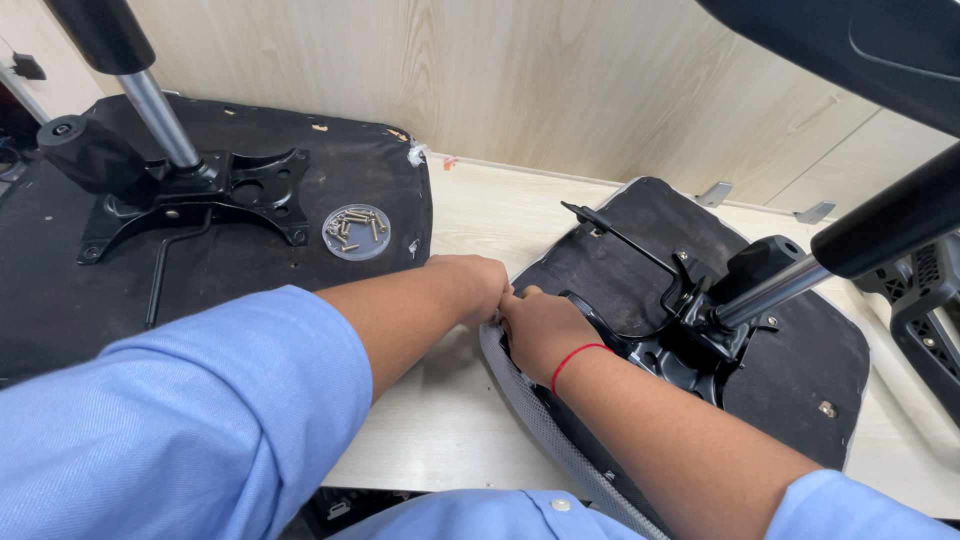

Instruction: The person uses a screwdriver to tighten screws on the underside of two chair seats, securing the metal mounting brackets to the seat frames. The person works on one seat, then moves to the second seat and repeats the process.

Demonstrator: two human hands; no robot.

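Pale wood-grain bench (500,215) and wall panelling carry two upturned chair seats. Both hands meet at the near edge of the right seat (800,370), by its grey mesh rim (530,400). The left hand (470,285) is curled closed at that edge and the right hand (540,330), a red thread at its wrist, presses fingers down beside it; what either pinches is hidden. A glossy black metal mechanism plate (680,350) with a chrome gas cylinder (770,290) sits bolted to the matte fabric underside. Risk: this seat overhangs the bench front, so a hard tug could tip it off. On the left seat (200,250), a clear dish of screws (356,231) could scatter if knocked.
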